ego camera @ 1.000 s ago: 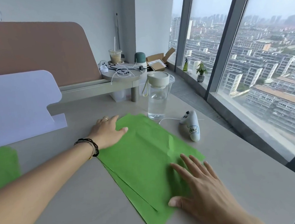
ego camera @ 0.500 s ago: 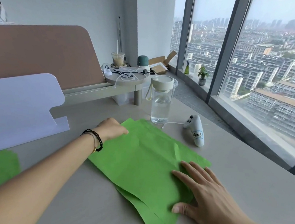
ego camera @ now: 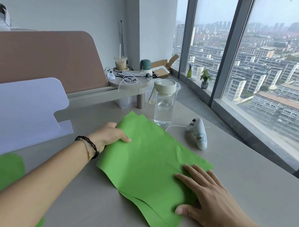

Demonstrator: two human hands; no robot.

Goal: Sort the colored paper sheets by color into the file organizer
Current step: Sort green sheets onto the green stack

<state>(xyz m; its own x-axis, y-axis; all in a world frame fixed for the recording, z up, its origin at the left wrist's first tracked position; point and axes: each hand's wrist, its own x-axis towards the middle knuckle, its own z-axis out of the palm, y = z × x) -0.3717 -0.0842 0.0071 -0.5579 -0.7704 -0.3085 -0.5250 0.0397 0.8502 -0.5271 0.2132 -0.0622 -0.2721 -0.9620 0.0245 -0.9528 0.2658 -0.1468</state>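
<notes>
Paper sheets (ego camera: 146,162), green, lie on the table (ego camera: 246,186); I see my left hand (ego camera: 110,136) pinching their far edge, right hand (ego camera: 206,194) pressing flat.

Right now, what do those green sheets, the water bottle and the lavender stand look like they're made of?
Green sheets: thin matte paper, it seems; they crease and ripple.
Water bottle: clear body, glass or hard plastic, I cannot tell which; water shows through. Its cream lid looks like matte plastic.
Lavender stand: likely smooth matte plastic or coated board, with clean cut edges.
</notes>
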